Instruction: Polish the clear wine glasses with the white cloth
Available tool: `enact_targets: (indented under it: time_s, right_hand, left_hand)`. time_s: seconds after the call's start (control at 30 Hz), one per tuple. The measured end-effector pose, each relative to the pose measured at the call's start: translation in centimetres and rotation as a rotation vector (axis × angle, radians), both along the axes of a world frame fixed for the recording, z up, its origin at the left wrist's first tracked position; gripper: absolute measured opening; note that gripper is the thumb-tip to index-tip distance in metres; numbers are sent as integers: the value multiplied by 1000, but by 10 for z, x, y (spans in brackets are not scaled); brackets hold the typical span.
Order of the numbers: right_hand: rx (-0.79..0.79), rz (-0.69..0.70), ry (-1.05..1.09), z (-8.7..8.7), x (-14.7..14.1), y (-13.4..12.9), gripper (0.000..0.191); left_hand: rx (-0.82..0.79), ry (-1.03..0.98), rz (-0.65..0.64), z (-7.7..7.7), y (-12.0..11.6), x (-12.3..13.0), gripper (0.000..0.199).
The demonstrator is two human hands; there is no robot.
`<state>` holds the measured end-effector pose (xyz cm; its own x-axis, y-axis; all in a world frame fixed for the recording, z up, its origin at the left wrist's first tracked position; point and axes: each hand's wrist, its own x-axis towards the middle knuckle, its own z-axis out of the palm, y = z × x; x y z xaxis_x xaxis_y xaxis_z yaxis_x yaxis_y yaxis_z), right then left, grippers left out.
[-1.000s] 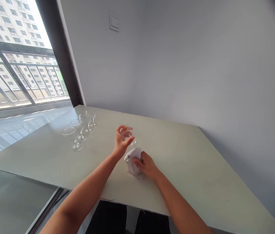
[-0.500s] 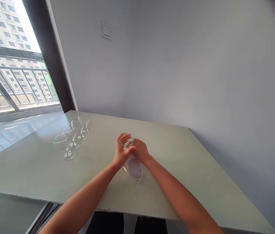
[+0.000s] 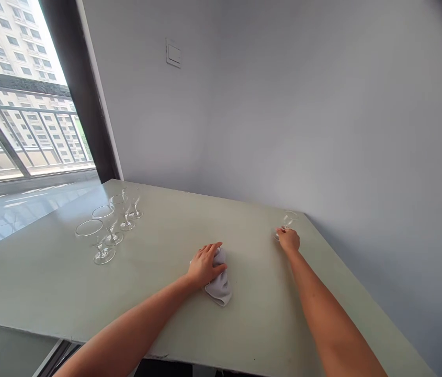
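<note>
At the far right of the table, my right hand [image 3: 289, 240] is closed around the lower part of a clear stemmed glass [image 3: 291, 215]. The glass stands upright; its bowl shows above my fingers, while the stem is partly hidden. Near the middle, my left hand [image 3: 204, 266] rests on a folded pale grey cloth [image 3: 221, 288], fingers stretched over it and thumb apart. Part of the cloth is covered by the hand and the rest lies on the tabletop.
Several clear stemmed glasses [image 3: 103, 255] stand upright in a row on the left of the pale green table [image 3: 158, 293]. Grey walls [image 3: 323, 131] meet in a corner behind it. A window with a railing [image 3: 28, 120] is at the left.
My right hand has carried the glass from the middle to the far right of the table. My left hand has let go of the glass and come down onto the cloth.
</note>
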<state>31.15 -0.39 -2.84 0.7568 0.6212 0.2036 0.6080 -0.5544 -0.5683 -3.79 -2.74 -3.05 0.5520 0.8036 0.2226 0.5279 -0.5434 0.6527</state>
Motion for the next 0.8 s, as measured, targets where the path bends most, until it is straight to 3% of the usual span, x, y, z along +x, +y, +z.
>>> enact_targets:
  time_s: [0.23, 0.4, 0.5, 0.63, 0.7, 0.8]
  right_hand:
    - [-27, -109, 69, -5, 33, 9, 21]
    - [-1, -108, 103, 0, 37, 5, 15]
    - [51, -133, 121, 5, 29, -5, 28]
    - [131, -98, 163, 10, -14, -17, 36]
    - [131, 50, 218, 7, -53, -22, 33]
    - [61, 319, 321, -1, -121, -30, 45]
  left_hand:
    - [10, -10, 6, -3, 3, 0, 60]
    - [6, -38, 23, -3, 3, 1, 60]
    - [-5, -53, 46, -3, 4, 2, 61]
    - [-27, -176, 86, -5, 8, 3, 47]
    - [-57, -272, 120, -7, 11, 4, 36]
    - [-100, -391, 153, -10, 13, 5, 31]
